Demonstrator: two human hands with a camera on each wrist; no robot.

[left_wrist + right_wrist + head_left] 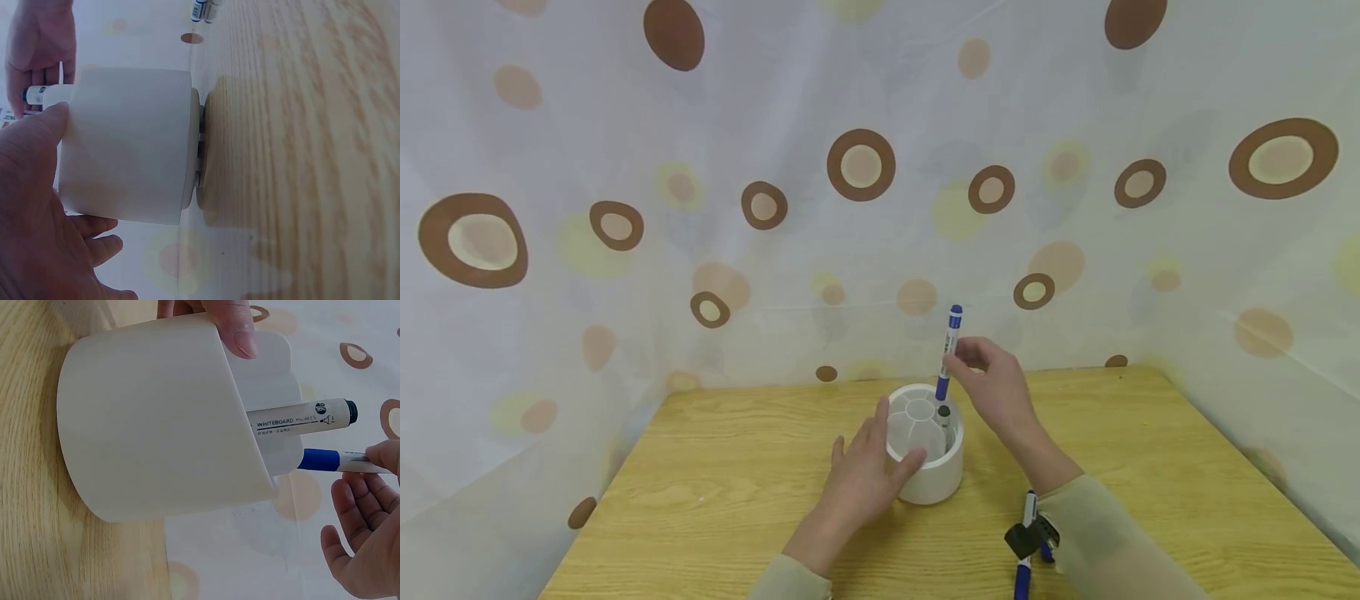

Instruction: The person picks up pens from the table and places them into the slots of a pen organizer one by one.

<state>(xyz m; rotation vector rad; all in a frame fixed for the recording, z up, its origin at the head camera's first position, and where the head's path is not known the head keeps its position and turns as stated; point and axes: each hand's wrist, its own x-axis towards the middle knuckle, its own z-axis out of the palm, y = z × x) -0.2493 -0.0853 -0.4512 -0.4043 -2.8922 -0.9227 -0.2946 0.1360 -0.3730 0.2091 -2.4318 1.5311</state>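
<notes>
A white round pen holder (931, 483) with petal-shaped compartments stands on the table. My left hand (865, 475) holds it at its left side, thumb at the front rim and fingers spread round the wall. A blue-capped whiteboard marker (952, 340) is pinched upright between the thumb and fingers of my right hand (998, 392). Its lower blue end (320, 459) is at the holder's back-right rim. In the right wrist view, another whiteboard marker (300, 419) with a black end leans inside the holder and sticks out above the rim.
Blue-and-white markers (1023, 575) lie on the wooden table (737, 483) near my right forearm, partly covered by a black strap device (1032, 537) at the sleeve. A spotted curtain (865, 250) hangs behind the table and along both sides.
</notes>
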